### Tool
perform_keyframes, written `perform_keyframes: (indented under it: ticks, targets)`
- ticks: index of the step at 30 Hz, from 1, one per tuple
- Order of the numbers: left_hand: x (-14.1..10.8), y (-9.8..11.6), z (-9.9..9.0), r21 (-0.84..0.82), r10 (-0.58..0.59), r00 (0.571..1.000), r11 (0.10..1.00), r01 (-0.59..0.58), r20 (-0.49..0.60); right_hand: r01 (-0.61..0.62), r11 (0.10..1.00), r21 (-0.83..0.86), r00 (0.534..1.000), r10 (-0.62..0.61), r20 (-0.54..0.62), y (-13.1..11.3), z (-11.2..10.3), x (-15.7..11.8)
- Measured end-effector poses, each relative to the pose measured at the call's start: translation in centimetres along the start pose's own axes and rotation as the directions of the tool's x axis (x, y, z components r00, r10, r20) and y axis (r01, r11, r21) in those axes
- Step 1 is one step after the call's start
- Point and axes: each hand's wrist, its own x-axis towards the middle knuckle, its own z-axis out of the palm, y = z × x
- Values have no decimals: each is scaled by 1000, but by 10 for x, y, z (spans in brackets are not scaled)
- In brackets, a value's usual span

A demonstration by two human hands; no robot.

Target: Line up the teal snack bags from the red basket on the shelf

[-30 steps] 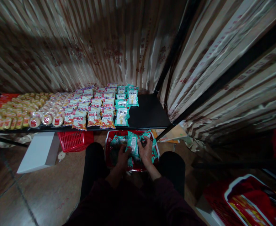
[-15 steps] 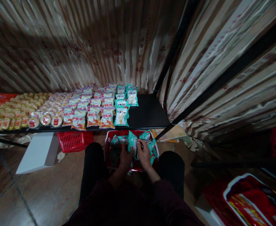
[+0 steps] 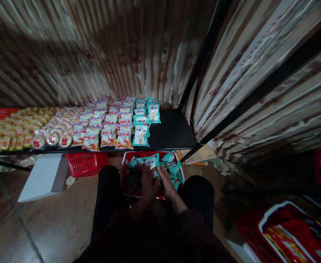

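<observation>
Over a red basket (image 3: 124,175) between my knees, a teal and white snack bag (image 3: 153,160) is held with its printed front facing up. My left hand (image 3: 150,184) grips the bag's lower left part, fingers across its front. On the bag's right edge lies my right hand (image 3: 166,181), fingers bent against it. More teal snack bags (image 3: 174,170) fill the basket around my hands. Just beyond the basket, several matching teal bags (image 3: 141,134) lie in overlapping rows on a black shelf (image 3: 171,128).
Left of the teal bags, the shelf carries orange and white snack bags (image 3: 108,134), round wrapped cakes (image 3: 52,138) and yellow wrapped cakes (image 3: 14,141). Below are another red basket (image 3: 88,164) and a white box (image 3: 41,179). A black post (image 3: 204,140) slants at right, near a filled basket (image 3: 264,219).
The snack bag in my hands has turned from side-on to show its printed front. My right hand has shifted slightly down along its edge.
</observation>
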Motion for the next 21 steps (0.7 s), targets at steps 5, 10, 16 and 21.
perform_keyframes:
  ticks: [5,10,16,21]
  targets:
    - [-4,3,1,62,52,999,997,-53,15,-151,976,156,988,142,63,-2,0,-1]
    - [-7,4,-1,36,44,999,998,-44,18,-209,961,182,978,209,23,3,-4,1]
    - [-3,9,-7,-107,-88,996,991,84,-29,-190,956,222,982,189,24,6,-3,6]
    - [7,11,-15,-357,-397,913,843,403,94,-139,971,196,990,134,38,3,-5,8]
